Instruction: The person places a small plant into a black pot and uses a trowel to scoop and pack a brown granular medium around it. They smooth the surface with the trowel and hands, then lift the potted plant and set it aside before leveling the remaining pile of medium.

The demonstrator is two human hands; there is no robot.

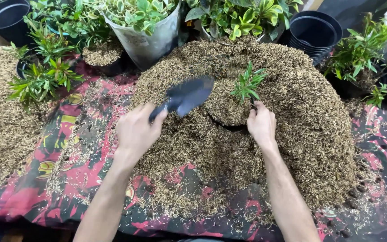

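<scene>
Gripping the handle of a dark trowel (188, 95) with the left hand (136, 131), fingers wrapped closed around it. Handle mostly hiding inside that fist, only a short dark stub showing at the knuckles. Blade blurring at its edges, so hard making out its exact outline. Long axis running from about 7 o'clock at the handle to about 1 o'clock at the tip, blade tip pointing up and right toward the seedling (247, 84). Trowel hovering just above the mound of husk mix (301, 116), slightly left of the picture's centre.

Curling the right hand (261, 123) closed around the near rim of a small black pot (227, 107), at 4 o'clock from the seedling. Pot sitting half buried in the mound and filled to the top with the same mix, so only a thin dark arc of rim showing at its near side; far rim not distinguishable. Fingertips disappearing behind the rim and stem base.

Covering the bench beneath, a red and black patterned sheet (77, 175). Standing at 12 o'clock, a pale plastic tub (153, 42) of leafy plants, cut off by the top edge. Stacking at 1 o'clock, empty black pots (314, 33). Leaning in at 10 o'clock, more green seedlings (41, 76).
</scene>
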